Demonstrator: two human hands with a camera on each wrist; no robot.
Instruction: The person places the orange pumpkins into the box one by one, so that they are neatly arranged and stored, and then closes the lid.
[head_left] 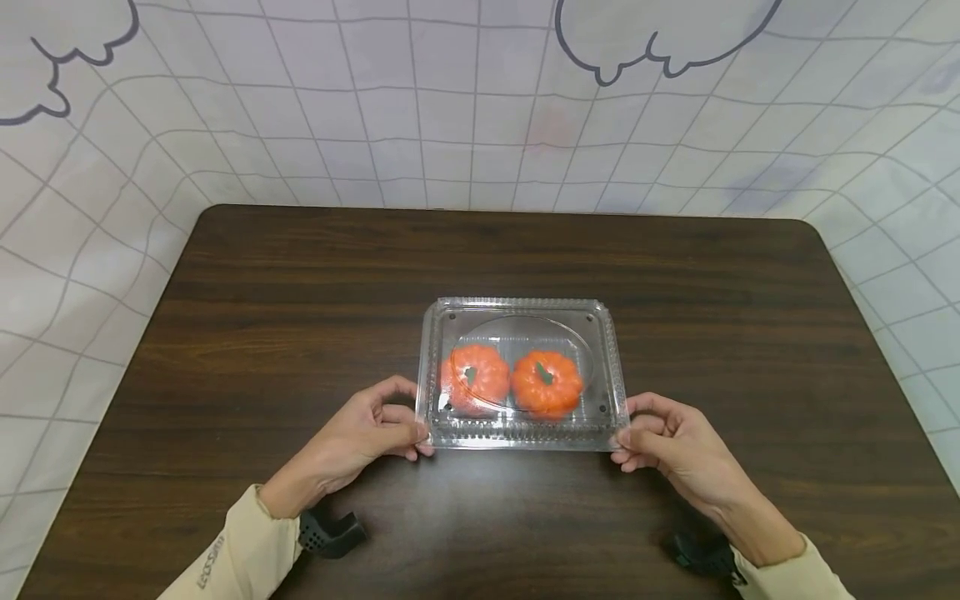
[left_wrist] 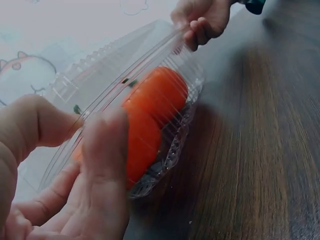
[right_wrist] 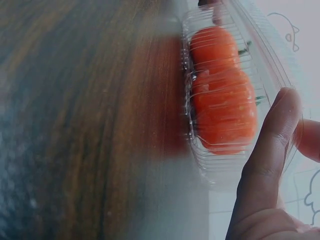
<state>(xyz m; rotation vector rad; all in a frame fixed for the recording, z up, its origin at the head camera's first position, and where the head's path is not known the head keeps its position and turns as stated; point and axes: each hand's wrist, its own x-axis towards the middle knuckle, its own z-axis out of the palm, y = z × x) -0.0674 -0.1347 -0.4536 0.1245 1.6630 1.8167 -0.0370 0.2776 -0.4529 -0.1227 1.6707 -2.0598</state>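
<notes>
A clear plastic clamshell container (head_left: 517,435) with its lid down sits in the middle of the head view. Inside it lie two small orange pumpkins (head_left: 547,383) with green stems, side by side. My left hand (head_left: 375,429) pinches the container's rim at the near left corner, thumb and fingers on either side of the edge. At the near right corner my right hand (head_left: 671,442) pinches the same rim. Both wrist views show the pumpkins through the ribbed side wall, the container close over the table.
The dark wood table (head_left: 315,283) spreads out around the container. A white grid-patterned cloth (head_left: 442,117) with cloud drawings rises behind the table and along its sides. A dark strapped device (head_left: 330,533) is on the left wrist, and another (head_left: 701,554) on the right.
</notes>
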